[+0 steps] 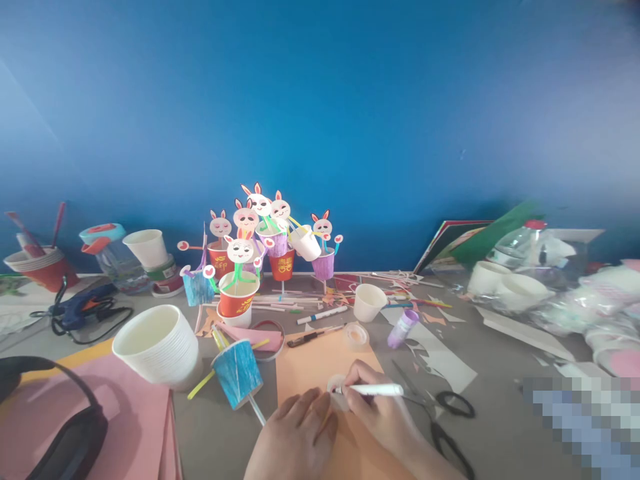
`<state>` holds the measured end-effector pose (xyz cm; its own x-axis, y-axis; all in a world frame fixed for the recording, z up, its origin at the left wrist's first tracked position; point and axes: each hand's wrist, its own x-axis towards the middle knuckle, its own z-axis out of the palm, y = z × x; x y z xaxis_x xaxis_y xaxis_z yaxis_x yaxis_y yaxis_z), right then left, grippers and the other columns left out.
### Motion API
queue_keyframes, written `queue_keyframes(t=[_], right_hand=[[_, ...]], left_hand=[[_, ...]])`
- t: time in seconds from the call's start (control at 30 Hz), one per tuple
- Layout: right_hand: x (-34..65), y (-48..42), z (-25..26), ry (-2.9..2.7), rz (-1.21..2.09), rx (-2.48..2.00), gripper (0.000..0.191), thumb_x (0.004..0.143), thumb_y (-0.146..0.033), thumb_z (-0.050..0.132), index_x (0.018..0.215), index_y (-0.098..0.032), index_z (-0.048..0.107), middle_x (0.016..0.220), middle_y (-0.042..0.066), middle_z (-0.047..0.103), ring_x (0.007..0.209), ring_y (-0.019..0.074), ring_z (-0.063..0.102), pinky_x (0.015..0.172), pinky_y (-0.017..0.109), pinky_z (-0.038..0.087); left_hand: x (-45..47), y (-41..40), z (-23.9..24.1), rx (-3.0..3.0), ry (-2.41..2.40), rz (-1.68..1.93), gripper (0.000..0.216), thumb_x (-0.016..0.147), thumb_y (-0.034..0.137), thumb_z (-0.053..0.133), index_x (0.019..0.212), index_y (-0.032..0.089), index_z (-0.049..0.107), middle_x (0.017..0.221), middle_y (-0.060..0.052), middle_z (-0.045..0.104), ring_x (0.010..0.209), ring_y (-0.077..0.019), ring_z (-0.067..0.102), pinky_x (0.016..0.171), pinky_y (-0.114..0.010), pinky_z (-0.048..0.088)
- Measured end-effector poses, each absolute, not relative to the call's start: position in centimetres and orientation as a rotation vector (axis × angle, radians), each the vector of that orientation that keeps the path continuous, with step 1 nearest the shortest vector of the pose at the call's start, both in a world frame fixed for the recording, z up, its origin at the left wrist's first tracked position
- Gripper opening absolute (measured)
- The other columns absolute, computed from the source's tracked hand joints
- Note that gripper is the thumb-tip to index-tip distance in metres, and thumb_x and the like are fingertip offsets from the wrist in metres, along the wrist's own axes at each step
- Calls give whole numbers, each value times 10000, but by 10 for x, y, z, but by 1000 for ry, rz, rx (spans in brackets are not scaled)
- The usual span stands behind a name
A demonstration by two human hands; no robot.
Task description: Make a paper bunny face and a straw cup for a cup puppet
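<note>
My right hand (375, 407) is closed around a white marker pen (373, 389), whose tip touches a small round white paper piece (336, 385). My left hand (300, 433) lies flat with fingers stretched, pressing on the orange paper sheet (320, 363) beside that round piece. Both hands rest at the near edge of the grey table (500, 413). A blue-coloured paper cup (239, 373) with straws and a stick lies tilted just left of my left hand.
A stack of white paper cups (159, 345) stands left. Bunny-face cup crafts (250, 260) cluster at the back. Black scissors (440, 417) lie right of my hand. A purple glue stick (401, 329), tape roll (356, 335), glue gun (83, 307), pink paper (120, 413) and headphones (55, 427) surround.
</note>
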<state>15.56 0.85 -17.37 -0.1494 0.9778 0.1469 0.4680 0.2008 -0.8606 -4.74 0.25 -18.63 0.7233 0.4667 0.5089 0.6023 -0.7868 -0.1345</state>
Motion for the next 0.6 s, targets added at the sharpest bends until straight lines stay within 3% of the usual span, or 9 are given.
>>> queue_keyframes(t=[0.3,0.6], right_hand=[[156,9,-175,-1736,813,-1350,219,916,-303,489,710,-243,444,594,-66,467,540,135,454,530,231,357],[158,10,-179,-1720,837,-1371,224,925,-331,479,722,-237,463,609,-63,450,549,136,436,527,237,335]], left_hand=[[-46,5,-186,-2609,-837,-724,164,979,265,520,990,221,677,1097,25,765,977,-185,706,776,-296,534],[-46,3,-185,-2569,-839,-766,193,995,262,479,975,225,668,1076,35,770,957,-177,708,756,-300,536]])
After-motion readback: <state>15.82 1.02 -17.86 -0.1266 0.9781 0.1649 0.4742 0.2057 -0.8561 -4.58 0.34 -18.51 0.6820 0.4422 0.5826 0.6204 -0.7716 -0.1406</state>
